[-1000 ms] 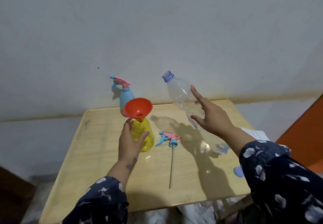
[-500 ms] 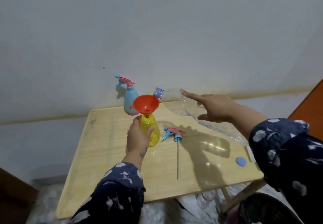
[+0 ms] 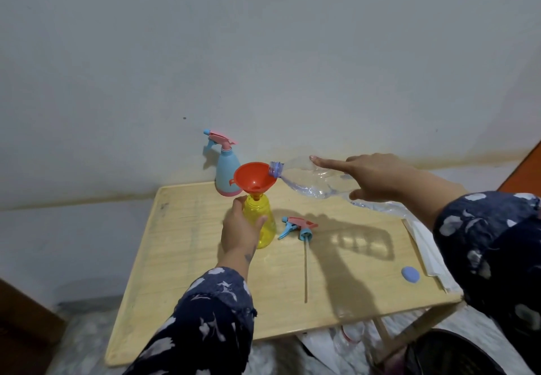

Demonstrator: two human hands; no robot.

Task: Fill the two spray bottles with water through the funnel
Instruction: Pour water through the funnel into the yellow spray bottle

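Yellow spray bottle (image 3: pixel 263 222) stands upright on the wooden desk (image 3: pixel 181 257), left of centre, head off, with the orange funnel (image 3: pixel 254 177) seated in its neck. Funnel spout goes into the bottle opening, bowl tilted slightly toward the camera. Left hand (image 3: pixel 240 228) is wrapped around the near side of the yellow bottle, thumb on the right, fingers on the left, gripping it. Right hand (image 3: pixel 371 177) holds a clear plastic water bottle (image 3: pixel 304 178) tipped nearly horizontal, its blue-ringed open mouth resting at the funnel's right rim; index finger stretched along the top of the bottle, thumb underneath. Can't tell if water is flowing. Blue spray bottle (image 3: pixel 227 174) with pink trigger head attached stands upright at the desk's back edge by the wall, just behind the funnel. Loose spray head (image 3: pixel 298 223), pink and blue, lies on the desk just right of the yellow bottle, its dip tube (image 3: pixel 306 272) running toward the near edge. Small blue cap (image 3: pixel 410 274) lies near the desk's right edge, beside folded white paper (image 3: pixel 424 245). Both sleeves dark blue with white floral print.
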